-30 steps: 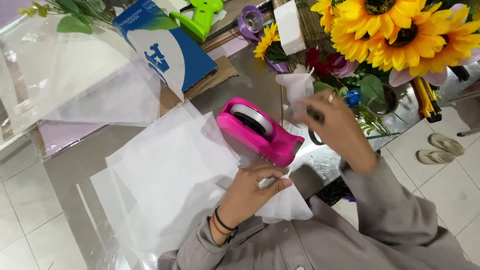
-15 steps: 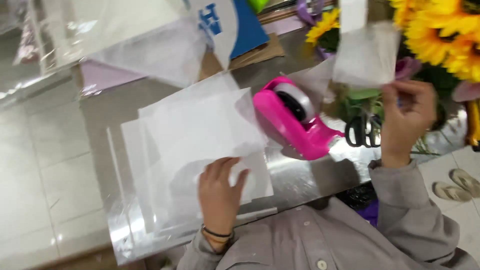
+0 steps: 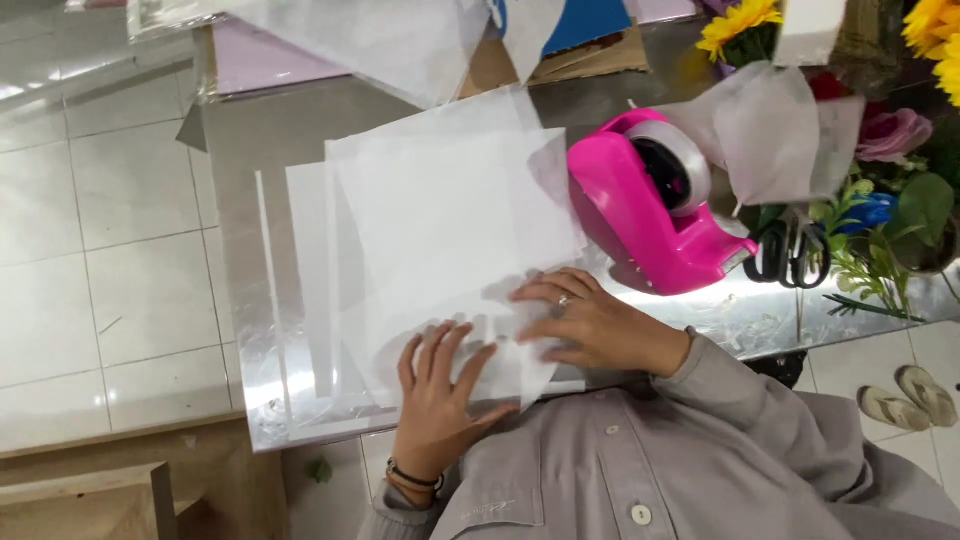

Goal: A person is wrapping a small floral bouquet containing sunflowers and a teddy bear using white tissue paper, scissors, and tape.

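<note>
Pressing flat, fingers spread, left hand and right hand on white sheets mid-frame, covering shiny counter above pale floor tiles.

Steel worktop carries stacked white sheets. Pink tape dispenser sits just right of them. Scissors lie beside the dispenser.

Pink tape dispenser and scissors crowd the right; left open.
</note>
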